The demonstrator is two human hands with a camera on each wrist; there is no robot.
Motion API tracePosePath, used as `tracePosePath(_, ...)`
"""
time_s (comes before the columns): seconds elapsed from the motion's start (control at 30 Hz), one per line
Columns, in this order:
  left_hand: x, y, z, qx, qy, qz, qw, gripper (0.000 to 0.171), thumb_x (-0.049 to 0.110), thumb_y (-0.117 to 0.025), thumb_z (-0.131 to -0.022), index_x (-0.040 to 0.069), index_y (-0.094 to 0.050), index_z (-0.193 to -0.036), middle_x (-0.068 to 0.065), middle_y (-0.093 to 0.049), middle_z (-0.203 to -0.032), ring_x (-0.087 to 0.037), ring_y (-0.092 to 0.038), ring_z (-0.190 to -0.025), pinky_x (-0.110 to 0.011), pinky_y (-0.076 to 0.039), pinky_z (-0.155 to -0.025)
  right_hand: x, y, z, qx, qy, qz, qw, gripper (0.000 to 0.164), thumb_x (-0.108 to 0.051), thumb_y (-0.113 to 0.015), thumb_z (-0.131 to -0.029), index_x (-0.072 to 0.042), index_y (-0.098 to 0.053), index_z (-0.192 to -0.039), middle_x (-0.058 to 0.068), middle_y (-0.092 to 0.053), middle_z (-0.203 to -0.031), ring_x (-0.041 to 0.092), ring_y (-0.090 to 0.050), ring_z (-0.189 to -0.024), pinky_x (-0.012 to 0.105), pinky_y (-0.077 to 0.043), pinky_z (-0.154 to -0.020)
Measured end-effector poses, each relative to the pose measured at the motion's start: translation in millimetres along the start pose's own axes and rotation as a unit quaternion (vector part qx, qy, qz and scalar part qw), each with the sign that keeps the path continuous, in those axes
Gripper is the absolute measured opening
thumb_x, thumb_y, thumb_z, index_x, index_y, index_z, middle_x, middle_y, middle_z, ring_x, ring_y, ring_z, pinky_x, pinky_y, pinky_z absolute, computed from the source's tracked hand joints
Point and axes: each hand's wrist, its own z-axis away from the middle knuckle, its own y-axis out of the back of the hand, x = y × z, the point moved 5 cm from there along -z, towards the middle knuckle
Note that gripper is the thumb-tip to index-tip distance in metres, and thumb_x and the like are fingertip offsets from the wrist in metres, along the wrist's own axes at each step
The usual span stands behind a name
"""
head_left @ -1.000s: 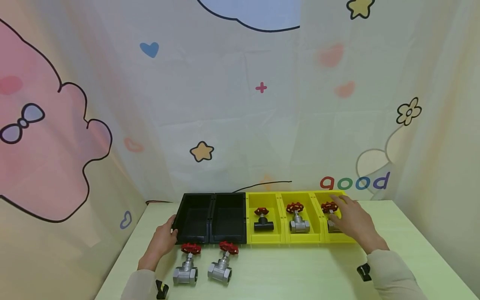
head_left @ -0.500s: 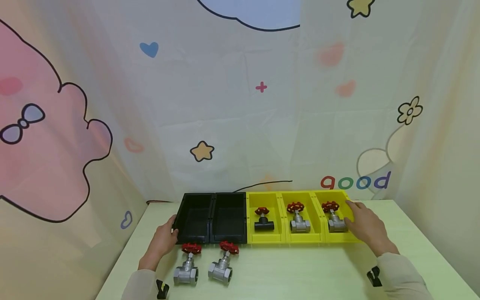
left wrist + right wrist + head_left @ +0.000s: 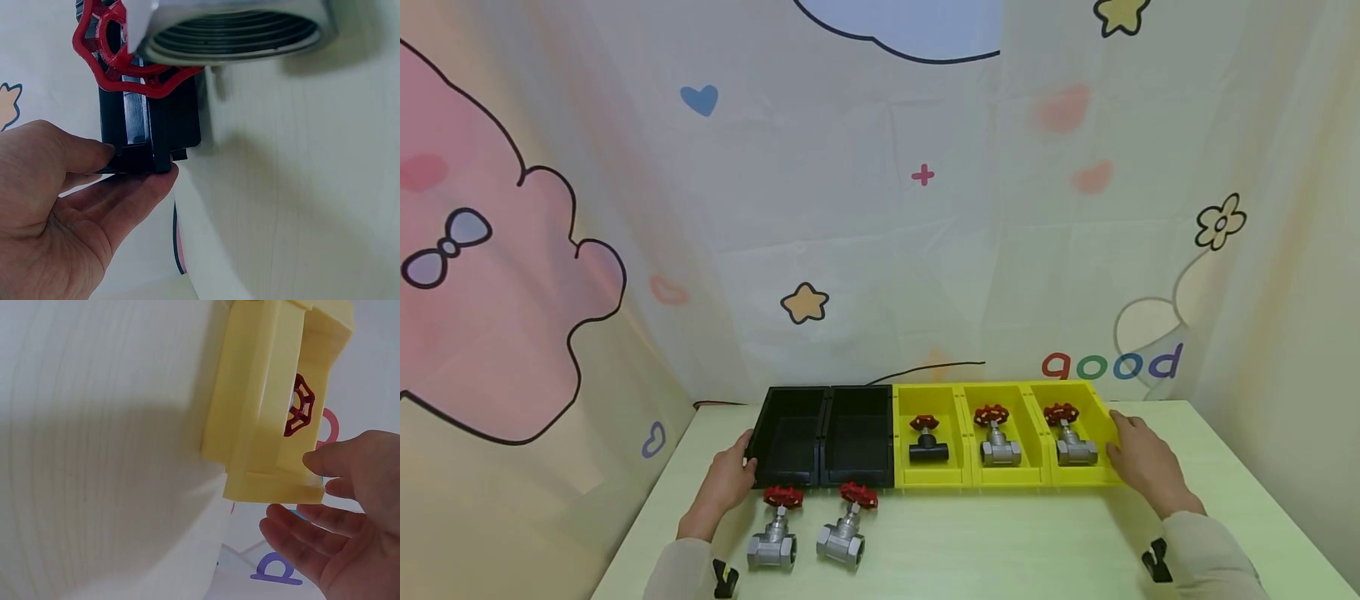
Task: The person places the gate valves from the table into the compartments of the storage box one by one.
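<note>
The left hand point(image 3: 722, 477) grips the outer wall of the end black bin point(image 3: 792, 429), thumb at the rim and fingers against the outside; judging by that hold, it steadies this end of the row without reaching inside. Just right of it, touching the first, comes another black bin point(image 3: 859, 429); both have free floors. Close in front of these bins, to the left hand's right, two steel valves point(image 3: 772, 550) point(image 3: 841, 542) rest on the table point(image 3: 985, 542), seemingly on their pipe bodies, perhaps for the broader base.

The right hand point(image 3: 1146, 457) is at the opposite end, its fingers loosely spread and thumb beside the wall of the end yellow bin point(image 3: 1086, 477). It pinches nothing; whether the thumb touches the wall I cannot tell. Just left of it, inside that bin, sits a red-wheeled valve point(image 3: 1077, 452). Farther left are the middle yellow bin point(image 3: 1006, 477) with a similar valve point(image 3: 1000, 452), and the inner yellow bin point(image 3: 928, 477) with a smaller dark valve point(image 3: 928, 451); the walls likely keep them separate.
</note>
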Motion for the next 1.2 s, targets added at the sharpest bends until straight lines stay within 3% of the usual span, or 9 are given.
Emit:
tracePosePath(0.23, -0.6, 0.1, -0.5, 0.002, 0.000, 0.001, 1.0000, 0.055, 0.004, -0.055, -0.095, -0.008, -0.036, -0.145, -0.036, -0.059, -0.126, -0.043, -0.064, -0.108, -0.057, -0.050, -0.092, 4.9, -4.3, -1.8, -0.009, 0.002, -0.012, 1.000, 0.058, -0.005, -0.057, -0.094, 0.016, -0.032, -0.143, 0.040, -0.050, -0.126, 0.045, -0.056, -0.097, 0.065, -0.044, -0.096)
tracePosePath(0.67, 0.3, 0.4, -0.1, -0.003, 0.000, -0.001, 1.0000, 0.056, 0.005, -0.053, -0.096, -0.008, -0.034, -0.147, -0.036, -0.059, -0.126, -0.041, -0.065, -0.107, -0.055, -0.051, -0.092, 2.8, -4.4, -4.4, -0.004, 0.018, -0.034, 0.999, 0.055, 0.000, -0.054, -0.093, 0.018, -0.033, -0.141, 0.042, -0.050, -0.127, 0.048, -0.057, -0.100, 0.065, -0.044, -0.095)
tracePosePath(0.93, 0.9, 0.3, 0.3, -0.002, 0.002, 0.005, 1.0000, 0.057, 0.006, -0.054, -0.096, -0.008, -0.034, -0.147, -0.036, -0.059, -0.126, -0.039, -0.065, -0.106, -0.054, -0.051, -0.091, 4.0, -4.9, -3.1, -0.010, 0.006, -0.042, 0.999, 0.057, 0.000, -0.053, -0.094, 0.017, -0.031, -0.143, 0.042, -0.046, -0.130, 0.048, -0.055, -0.102, 0.064, -0.044, -0.096)
tracePosePath(1.2, 3.0, 5.9, 3.5, -0.003, -0.007, -0.003, 1.0000, 0.057, 0.009, -0.054, -0.096, -0.009, -0.034, -0.146, -0.034, -0.063, -0.120, -0.025, -0.064, -0.080, -0.046, -0.052, -0.076, 5.2, -4.9, -5.1, -0.007, 0.010, -0.042, 0.999, 0.056, 0.000, -0.052, -0.094, 0.019, -0.031, -0.142, 0.043, -0.046, -0.130, 0.048, -0.055, -0.102, 0.065, -0.044, -0.096)
